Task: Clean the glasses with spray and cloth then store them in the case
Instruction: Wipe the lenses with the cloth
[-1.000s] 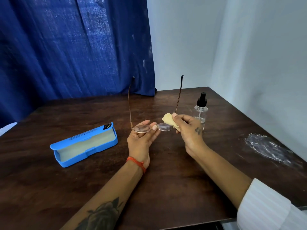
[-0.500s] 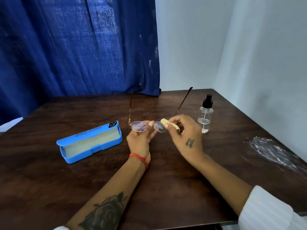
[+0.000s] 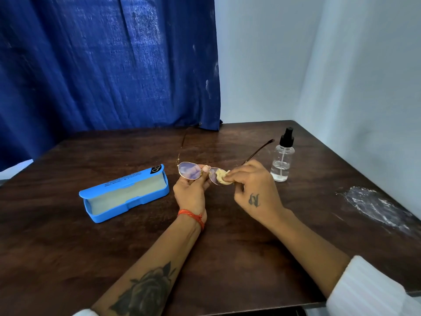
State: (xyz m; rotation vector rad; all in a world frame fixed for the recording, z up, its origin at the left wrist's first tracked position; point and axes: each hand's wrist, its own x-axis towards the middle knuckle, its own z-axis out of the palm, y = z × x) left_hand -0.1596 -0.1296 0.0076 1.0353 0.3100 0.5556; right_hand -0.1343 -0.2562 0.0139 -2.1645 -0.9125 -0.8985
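A person sits at a dark wooden desk (image 3: 227,258), seen from above, both hands raised a little over its middle. The left hand (image 3: 192,192) pinches the glasses (image 3: 200,173) at the bridge, fingers closed on the frame, with both arms of the glasses unfolded and pointing toward the far edge. The right hand (image 3: 255,190) presses a small wad of yellow cloth (image 3: 222,176) against the right lens, thumb and fingers closed around it. The spray (image 3: 282,156) stands upright near the far right corner, just beyond the right hand, capped and partly full. The blue case (image 3: 124,193) lies open toward the left edge, its pale lining bare. Wiping appears to be under way; whether the left lens has been wiped cannot be told. Folding the glasses, laying them in the case and closing it are left.
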